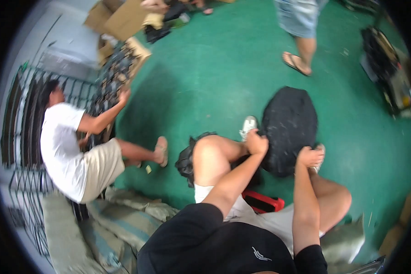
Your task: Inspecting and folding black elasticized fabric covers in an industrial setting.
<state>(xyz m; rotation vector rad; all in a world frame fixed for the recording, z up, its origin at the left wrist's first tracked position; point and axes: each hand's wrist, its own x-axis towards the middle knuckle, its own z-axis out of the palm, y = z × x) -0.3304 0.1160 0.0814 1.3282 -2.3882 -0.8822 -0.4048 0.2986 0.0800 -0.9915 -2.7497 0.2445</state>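
Note:
A large, dark, oval black bag (pixel 290 125) of soft material hangs or stands over the floor in front of my knees. My left hand (pixel 258 143) is closed on its near left edge. On its near right edge my right hand (pixel 310 156) is closed as well, with the fingers curled in. Both forearms reach forward between my bent knees. Whether the bag holds anything cannot be seen. Crumpled black material (pixel 185 162) lies beside my left knee. Between my thighs shows a red and black object (pixel 263 202), partly hidden.
At the left, a person in a white shirt (pixel 64 132) sits handling items by a box of dark parts (pixel 118 68). Filled woven sacks (pixel 118 223) lie at lower left. Another person's leg in a flip-flop (pixel 301 59) stands ahead. Black bundled goods (pixel 383 59) are at right.

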